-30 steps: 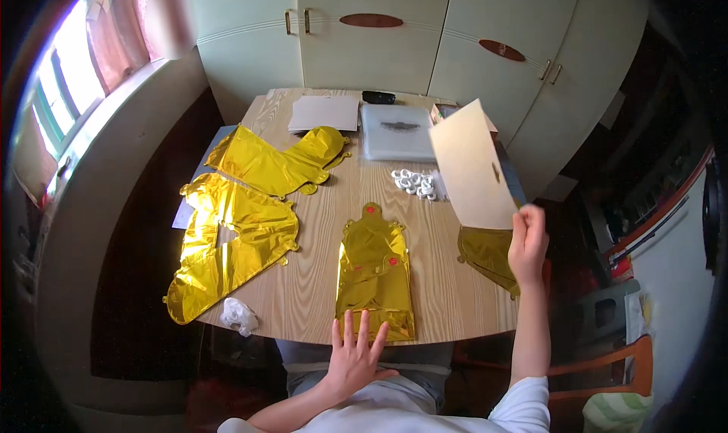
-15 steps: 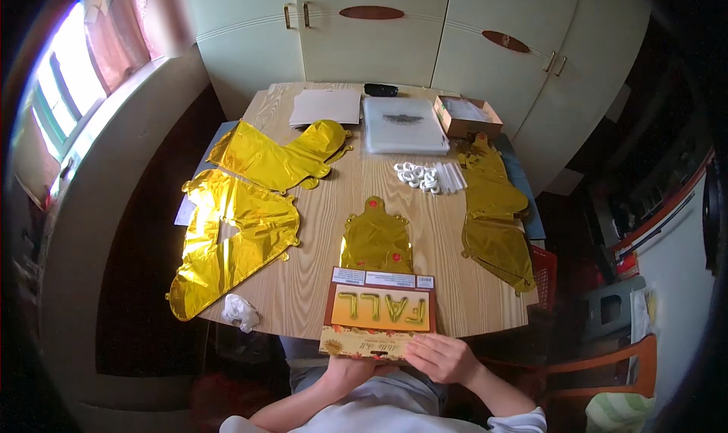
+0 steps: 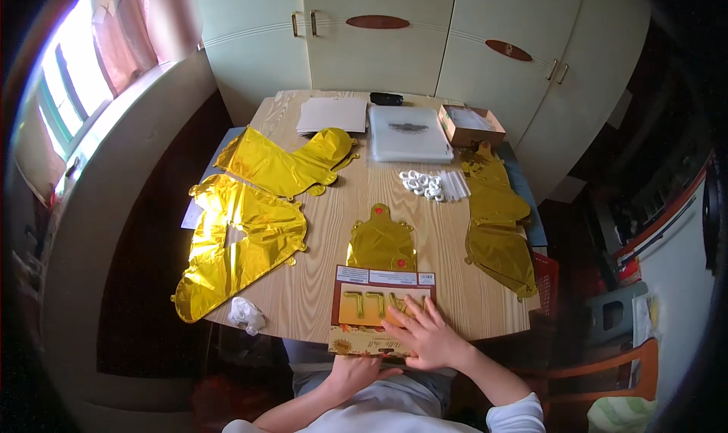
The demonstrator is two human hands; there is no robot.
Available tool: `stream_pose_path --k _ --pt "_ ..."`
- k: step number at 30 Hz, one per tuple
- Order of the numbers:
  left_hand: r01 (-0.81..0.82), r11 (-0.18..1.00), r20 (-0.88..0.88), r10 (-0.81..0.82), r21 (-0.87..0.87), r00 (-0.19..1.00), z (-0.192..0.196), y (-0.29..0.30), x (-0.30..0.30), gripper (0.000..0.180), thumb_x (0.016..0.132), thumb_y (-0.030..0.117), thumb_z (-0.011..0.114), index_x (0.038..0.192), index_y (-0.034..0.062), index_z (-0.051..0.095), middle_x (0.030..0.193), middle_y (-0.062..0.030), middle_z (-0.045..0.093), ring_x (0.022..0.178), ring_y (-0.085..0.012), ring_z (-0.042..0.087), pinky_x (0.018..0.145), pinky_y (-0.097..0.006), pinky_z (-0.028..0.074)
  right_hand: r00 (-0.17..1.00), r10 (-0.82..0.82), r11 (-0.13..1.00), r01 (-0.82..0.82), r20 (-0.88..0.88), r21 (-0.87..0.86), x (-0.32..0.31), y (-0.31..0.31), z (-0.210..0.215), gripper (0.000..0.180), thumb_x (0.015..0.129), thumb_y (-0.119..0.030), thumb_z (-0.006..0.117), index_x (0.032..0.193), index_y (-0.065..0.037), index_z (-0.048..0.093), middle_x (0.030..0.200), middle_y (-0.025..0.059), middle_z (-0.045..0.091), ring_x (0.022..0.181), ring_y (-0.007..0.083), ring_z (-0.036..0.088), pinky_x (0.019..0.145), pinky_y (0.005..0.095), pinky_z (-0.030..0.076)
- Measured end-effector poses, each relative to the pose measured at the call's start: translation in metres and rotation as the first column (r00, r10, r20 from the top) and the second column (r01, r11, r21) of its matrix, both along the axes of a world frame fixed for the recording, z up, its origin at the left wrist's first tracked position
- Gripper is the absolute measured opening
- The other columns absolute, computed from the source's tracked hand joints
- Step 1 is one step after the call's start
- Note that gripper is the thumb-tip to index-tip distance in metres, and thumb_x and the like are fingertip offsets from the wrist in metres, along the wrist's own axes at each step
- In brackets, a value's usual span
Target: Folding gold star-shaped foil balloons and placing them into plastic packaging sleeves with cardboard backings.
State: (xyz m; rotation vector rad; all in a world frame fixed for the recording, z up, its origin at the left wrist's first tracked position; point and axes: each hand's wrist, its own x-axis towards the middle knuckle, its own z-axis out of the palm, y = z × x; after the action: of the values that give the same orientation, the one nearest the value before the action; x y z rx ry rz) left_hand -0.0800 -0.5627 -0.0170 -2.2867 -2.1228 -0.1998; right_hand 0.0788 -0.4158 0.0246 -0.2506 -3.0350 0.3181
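Note:
A flat printed balloon package (image 3: 351,319) with gold letter shapes lies over the table's near edge. My right hand (image 3: 431,338) rests flat on its face, fingers spread across the right part of the picture. Below the near end of the package is my left hand (image 3: 356,374), its thumb pointing right. The package hides its other fingers, so its grip does not show. Just beyond the package's far edge, a folded gold foil balloon (image 3: 381,240) with red spots lies on the wooden table (image 3: 318,281); whether it runs under the package is hidden.
Large gold foil balloons (image 3: 258,236) cover the table's left side; another gold foil balloon (image 3: 497,221) lies right. White rings (image 3: 421,184) and clear tubes (image 3: 453,185) are mid-right. Behind stand a translucent stack (image 3: 409,145), a cardboard box (image 3: 478,133) and pale sheets (image 3: 331,116). Crumpled white material (image 3: 246,314) sits front left.
My right hand has gone from the package's near right corner to lying spread over its printed face. The left hand stays below the package. The view has shifted slightly.

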Motion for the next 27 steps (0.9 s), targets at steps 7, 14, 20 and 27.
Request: stream_pose_path --k 7,14,20,27 --pt "-0.129 0.992 0.144 0.128 0.001 0.981 0.018 -0.022 -0.031 0.087 0.076 0.061 0.065 0.135 -0.0006 0.048 0.139 -0.0215 0.046 0.133 -0.0407 0.037 0.112 -0.056 0.024 0.986 -0.038 0.975 0.072 -0.162 0.208 0.007 -0.021 -0.006 0.05 0.088 -0.022 0.052 0.135 -0.004 0.052 0.146 0.0146 0.043 0.137 0.0408 0.035 0.103 0.0737 0.025" --pt "-0.367 0.891 0.362 0.26 0.267 0.895 0.046 -0.041 -0.071 0.057 0.079 0.006 0.061 0.133 -0.0026 0.047 0.141 -0.0253 0.043 0.135 -0.0464 0.033 0.113 -0.056 0.023 0.99 -0.054 0.962 0.086 -0.129 0.259 0.008 -0.055 -0.019 0.043 0.088 -0.024 0.051 0.127 -0.007 0.059 0.135 0.0121 0.054 0.13 0.041 0.043 0.099 0.0719 0.032" --pt "-0.047 0.996 0.278 0.023 0.082 0.96 0.043 0.01 -0.042 0.047 0.086 0.022 0.062 0.13 0.0083 0.054 0.139 -0.0172 0.047 0.135 -0.0382 0.038 0.111 -0.057 0.026 0.994 -0.078 0.987 0.088 -0.078 0.136 0.0 -0.043 -0.013 0.051 0.081 -0.035 0.06 0.124 -0.007 0.061 0.134 0.0115 0.055 0.128 0.0356 0.047 0.101 0.0663 0.034" --pt "-0.02 0.999 0.241 0.01 0.041 0.97 0.018 0.03 -0.046 0.047 0.09 0.035 0.058 0.133 0.0159 0.054 0.144 -0.0124 0.045 0.137 -0.0368 0.036 0.108 -0.066 0.023 0.96 -0.139 0.988 0.119 -0.243 -0.098 -0.008 0.041 -0.008 0.042 0.089 -0.03 0.06 0.123 -0.006 0.062 0.128 0.0113 0.061 0.121 0.028 0.056 0.105 0.0468 0.038"
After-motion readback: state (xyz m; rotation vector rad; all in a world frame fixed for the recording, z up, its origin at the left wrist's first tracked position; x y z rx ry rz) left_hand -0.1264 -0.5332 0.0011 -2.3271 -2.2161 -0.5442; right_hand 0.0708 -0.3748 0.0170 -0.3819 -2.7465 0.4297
